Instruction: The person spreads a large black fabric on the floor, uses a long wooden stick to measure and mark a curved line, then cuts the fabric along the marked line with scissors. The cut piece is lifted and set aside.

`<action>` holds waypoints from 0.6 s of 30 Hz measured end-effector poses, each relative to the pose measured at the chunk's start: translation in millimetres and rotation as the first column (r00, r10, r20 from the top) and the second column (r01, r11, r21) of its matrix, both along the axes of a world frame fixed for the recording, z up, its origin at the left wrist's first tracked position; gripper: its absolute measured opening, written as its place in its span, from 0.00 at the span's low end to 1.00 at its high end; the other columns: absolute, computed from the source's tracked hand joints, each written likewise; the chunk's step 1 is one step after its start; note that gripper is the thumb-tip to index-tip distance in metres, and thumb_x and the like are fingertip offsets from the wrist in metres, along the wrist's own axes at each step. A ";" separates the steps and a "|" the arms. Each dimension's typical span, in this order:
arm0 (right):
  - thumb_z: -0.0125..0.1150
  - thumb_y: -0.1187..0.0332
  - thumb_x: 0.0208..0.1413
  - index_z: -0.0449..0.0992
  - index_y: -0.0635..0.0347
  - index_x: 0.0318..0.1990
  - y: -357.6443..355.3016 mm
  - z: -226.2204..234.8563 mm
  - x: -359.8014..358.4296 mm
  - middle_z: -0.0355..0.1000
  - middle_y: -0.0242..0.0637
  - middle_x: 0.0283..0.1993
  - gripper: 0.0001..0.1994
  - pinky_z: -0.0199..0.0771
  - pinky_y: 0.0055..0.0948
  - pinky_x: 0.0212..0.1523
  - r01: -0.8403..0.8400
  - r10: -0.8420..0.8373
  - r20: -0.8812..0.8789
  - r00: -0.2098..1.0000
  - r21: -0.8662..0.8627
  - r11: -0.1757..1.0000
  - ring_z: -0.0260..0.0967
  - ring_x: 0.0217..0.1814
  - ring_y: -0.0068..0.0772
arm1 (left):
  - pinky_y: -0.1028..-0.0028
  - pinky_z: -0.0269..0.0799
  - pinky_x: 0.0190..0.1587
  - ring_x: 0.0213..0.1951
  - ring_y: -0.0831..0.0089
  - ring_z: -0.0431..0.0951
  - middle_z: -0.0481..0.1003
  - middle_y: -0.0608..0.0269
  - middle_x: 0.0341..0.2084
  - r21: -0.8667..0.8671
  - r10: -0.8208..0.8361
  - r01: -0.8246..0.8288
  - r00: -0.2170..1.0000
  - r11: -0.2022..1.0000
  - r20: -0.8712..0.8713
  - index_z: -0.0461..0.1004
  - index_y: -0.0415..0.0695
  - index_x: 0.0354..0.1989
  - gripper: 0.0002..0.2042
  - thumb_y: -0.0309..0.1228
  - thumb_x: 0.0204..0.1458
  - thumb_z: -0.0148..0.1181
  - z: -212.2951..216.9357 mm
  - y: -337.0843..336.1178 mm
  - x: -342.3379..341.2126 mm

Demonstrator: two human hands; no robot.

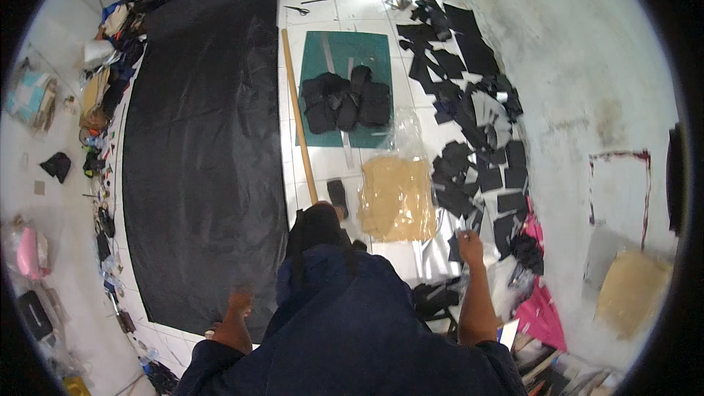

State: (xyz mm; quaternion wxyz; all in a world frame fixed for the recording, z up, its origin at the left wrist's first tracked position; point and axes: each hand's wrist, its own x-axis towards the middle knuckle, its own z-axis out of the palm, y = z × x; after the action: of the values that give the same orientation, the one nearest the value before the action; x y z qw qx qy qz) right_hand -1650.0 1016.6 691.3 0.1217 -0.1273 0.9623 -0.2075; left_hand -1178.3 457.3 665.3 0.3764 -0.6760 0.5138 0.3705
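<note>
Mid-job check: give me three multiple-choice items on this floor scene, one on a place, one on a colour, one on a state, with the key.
1. Where does the pile of black cut pieces lie?
A. on the green cutting mat
B. on the large black fabric sheet
C. on the pink bag

2. What colour is the stack in the clear plastic bag?
A. green
B. tan
C. white

3. How is the large black fabric sheet lying?
A. rolled on a tube
B. folded in a square
C. spread out flat on the floor

Key: 1 A, the pile sits in the middle of the mat. 2 B, the bagged sheets are tan. 3 C, the sheet lies open along the floor beside the long wooden stick, with the left hand over its near edge.
</note>
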 end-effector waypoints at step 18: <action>0.62 0.51 0.58 0.75 0.59 0.45 -403.8 -53.3 -410.2 0.74 0.36 0.29 0.20 0.71 0.30 0.24 0.310 -0.196 0.672 0.714 -0.052 0.949 0.70 0.23 0.29 | 0.78 0.66 0.36 0.33 0.79 0.70 0.74 0.68 0.33 -0.236 -0.045 -0.467 0.383 0.852 -0.923 0.75 0.37 0.49 0.17 0.38 0.61 0.57 125.1 -372.1 -588.7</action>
State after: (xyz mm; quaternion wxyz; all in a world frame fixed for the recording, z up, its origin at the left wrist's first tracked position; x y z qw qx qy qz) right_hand -2060.2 612.9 637.9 0.4126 0.0778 0.8452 -0.3307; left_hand -1767.0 85.1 790.4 -0.1869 -0.4964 0.6110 0.5877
